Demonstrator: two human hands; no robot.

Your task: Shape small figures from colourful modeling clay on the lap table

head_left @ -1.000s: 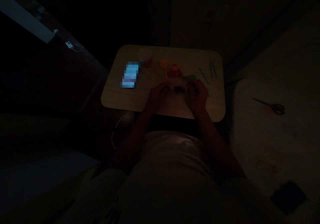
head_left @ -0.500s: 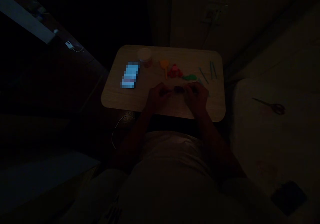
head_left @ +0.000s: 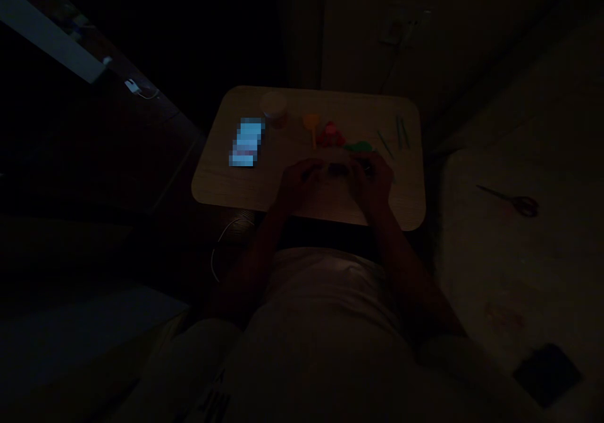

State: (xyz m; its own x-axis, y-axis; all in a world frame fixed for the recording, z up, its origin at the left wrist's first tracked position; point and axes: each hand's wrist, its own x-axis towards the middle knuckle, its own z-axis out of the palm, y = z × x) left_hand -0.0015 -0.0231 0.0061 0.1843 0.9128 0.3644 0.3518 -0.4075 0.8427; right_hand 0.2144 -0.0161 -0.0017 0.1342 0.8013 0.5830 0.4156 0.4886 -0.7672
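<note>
In the dim head view, a small dark purple lump (head_left: 337, 169) is between my two hands, low over the table or on it; I cannot tell which. My left hand (head_left: 301, 182) is to its left, fingers curled in with the tips close together; what they may hold is lost in the dark. From the other side my right hand (head_left: 372, 180) has its bent fingers against the lump's right end. Just beyond my hands are a red shaped piece (head_left: 331, 135) and a green tool with a rounded end (head_left: 359, 146). An orange paddle-shaped tool (head_left: 312, 127) is further left.
The small wooden table (head_left: 226, 190) also carries a lit phone (head_left: 247, 141), a lidded tub (head_left: 274, 107) and several thin sticks (head_left: 399, 132). On the pale surface to the right rest scissors (head_left: 519, 204) and a dark square item (head_left: 547, 372). A white cable (head_left: 213, 256) hangs at the left.
My left fingertips have drawn back slightly from the dark lump, and the right hand has shifted a little. The picture is darker; the things on the table stay in place.
</note>
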